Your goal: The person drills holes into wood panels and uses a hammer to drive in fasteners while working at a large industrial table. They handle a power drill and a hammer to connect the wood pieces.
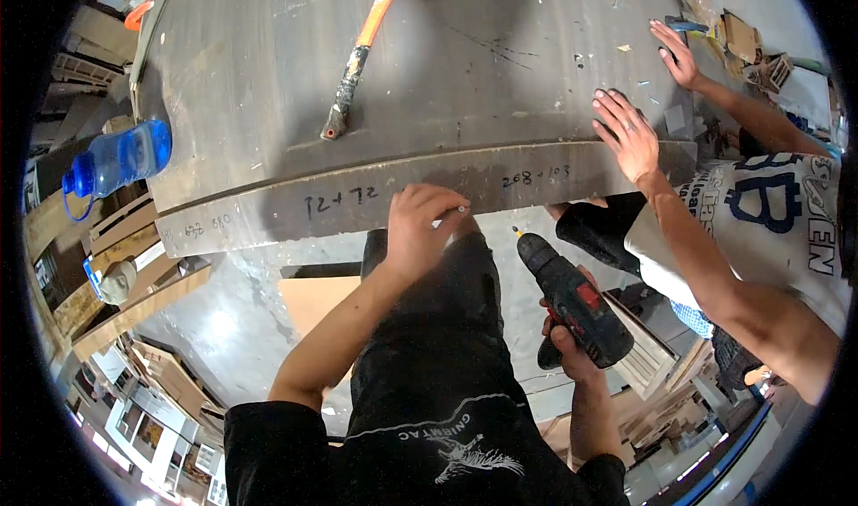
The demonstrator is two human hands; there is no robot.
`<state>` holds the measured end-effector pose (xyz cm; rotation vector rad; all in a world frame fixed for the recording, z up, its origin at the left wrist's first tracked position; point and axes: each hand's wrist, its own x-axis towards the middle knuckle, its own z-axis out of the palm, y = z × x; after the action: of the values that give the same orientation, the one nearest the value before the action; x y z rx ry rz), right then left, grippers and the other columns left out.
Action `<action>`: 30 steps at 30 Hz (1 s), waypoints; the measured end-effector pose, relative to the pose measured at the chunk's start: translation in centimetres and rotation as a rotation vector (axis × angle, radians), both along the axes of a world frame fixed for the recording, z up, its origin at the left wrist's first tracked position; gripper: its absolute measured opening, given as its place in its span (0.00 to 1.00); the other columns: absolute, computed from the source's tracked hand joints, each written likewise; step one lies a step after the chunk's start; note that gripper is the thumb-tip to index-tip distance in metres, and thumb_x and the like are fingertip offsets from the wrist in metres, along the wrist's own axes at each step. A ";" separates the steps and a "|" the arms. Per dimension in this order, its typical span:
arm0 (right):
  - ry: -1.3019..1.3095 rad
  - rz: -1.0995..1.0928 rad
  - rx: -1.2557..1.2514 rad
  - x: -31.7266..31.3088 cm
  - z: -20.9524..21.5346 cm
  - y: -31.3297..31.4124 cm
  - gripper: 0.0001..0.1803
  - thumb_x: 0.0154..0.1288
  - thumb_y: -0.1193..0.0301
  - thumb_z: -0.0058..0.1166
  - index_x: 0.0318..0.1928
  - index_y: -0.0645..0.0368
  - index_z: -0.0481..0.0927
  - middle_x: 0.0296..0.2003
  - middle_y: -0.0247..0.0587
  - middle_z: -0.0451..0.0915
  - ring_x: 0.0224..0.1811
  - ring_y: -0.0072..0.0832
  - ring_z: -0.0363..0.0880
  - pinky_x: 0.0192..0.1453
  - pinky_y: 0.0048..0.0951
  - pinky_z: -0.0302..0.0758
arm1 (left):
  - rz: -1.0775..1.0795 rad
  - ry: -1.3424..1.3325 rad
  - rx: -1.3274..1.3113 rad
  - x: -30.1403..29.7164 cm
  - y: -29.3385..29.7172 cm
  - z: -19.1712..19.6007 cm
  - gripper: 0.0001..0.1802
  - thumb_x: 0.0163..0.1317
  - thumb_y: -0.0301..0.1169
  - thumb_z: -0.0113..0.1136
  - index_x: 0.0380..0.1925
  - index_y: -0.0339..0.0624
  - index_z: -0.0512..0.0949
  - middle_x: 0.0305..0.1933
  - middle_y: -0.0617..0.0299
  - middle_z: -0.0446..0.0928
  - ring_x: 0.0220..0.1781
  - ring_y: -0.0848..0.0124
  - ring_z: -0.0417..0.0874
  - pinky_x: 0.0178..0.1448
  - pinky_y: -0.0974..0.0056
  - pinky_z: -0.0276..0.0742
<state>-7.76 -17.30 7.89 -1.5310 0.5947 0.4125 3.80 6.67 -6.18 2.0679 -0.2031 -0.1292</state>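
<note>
My left hand (416, 229) is at the near edge of a long grey board (295, 204) with handwritten marks. Its thumb and fingers pinch a small shiny screw (462, 209) against that edge. In my right hand (572, 352) is a black and red cordless drill (581, 305), its bit (517, 231) tilted up toward the board, apart from the screw. A co-worker's hand (628, 139) lies flat on the board's right end. The co-worker's other hand (677, 54) rests at the tabletop's right edge.
On the grey tabletop (500, 77) lies a claw hammer (362, 54) with an orange and black handle. A blue water bottle (125, 157) is at the left edge. Wood pieces (134, 229) are stacked at the left. The co-worker sits close on my right.
</note>
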 end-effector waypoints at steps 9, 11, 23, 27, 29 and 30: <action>-0.032 0.094 -0.087 -0.4 -0.5 -0.2 0.52 0.60 0.51 0.66 0.75 0.57 0.51 0.47 0.44 0.79 0.34 0.21 0.76 0.39 0.28 0.76 | -0.037 -0.066 0.137 0.0 -0.4 -0.1 0.08 0.52 0.29 0.70 0.34 0.51 0.86 0.41 0.68 0.83 0.47 0.64 0.78 0.50 0.58 0.68; -0.025 0.051 -0.056 -0.6 -0.5 -0.2 0.51 0.57 0.58 0.68 0.74 0.58 0.52 0.46 0.41 0.78 0.35 0.21 0.75 0.41 0.28 0.75 | -0.036 -0.122 0.222 0.1 -0.7 0.0 0.07 0.53 0.30 0.69 0.34 0.53 0.86 0.39 0.70 0.82 0.46 0.65 0.78 0.48 0.58 0.68; -0.033 0.295 -0.141 3.5 1.0 1.8 0.47 0.54 0.68 0.71 0.71 0.58 0.60 0.49 0.41 0.81 0.44 0.25 0.79 0.52 0.30 0.77 | -0.008 -0.265 0.271 -0.1 -0.9 -0.5 0.08 0.50 0.34 0.70 0.33 0.57 0.85 0.36 0.73 0.78 0.44 0.67 0.76 0.45 0.60 0.67; -0.184 0.373 -0.190 4.6 -0.4 2.2 0.47 0.53 0.68 0.71 0.72 0.58 0.60 0.48 0.40 0.81 0.44 0.26 0.78 0.52 0.31 0.76 | -0.039 -0.269 0.232 -0.4 -0.1 -1.2 0.11 0.49 0.33 0.69 0.35 0.57 0.85 0.37 0.72 0.78 0.43 0.66 0.75 0.46 0.59 0.67; -0.147 0.361 -0.172 5.0 -0.5 2.2 0.47 0.53 0.68 0.70 0.72 0.59 0.60 0.48 0.40 0.81 0.44 0.28 0.78 0.51 0.31 0.76 | -0.053 -0.279 0.205 -0.4 0.0 -1.2 0.13 0.48 0.32 0.69 0.37 0.58 0.84 0.39 0.72 0.77 0.45 0.66 0.75 0.47 0.59 0.67; -0.110 0.360 -0.155 5.8 0.2 2.7 0.46 0.54 0.69 0.69 0.71 0.61 0.60 0.50 0.41 0.80 0.45 0.29 0.77 0.51 0.30 0.75 | -0.041 -0.274 0.202 -0.5 0.1 -1.2 0.13 0.48 0.32 0.69 0.37 0.58 0.84 0.39 0.72 0.77 0.45 0.66 0.75 0.47 0.59 0.67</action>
<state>-1.95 -14.59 8.11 -1.8038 0.2677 0.5615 3.35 6.72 -7.42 2.2801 -0.4156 0.1146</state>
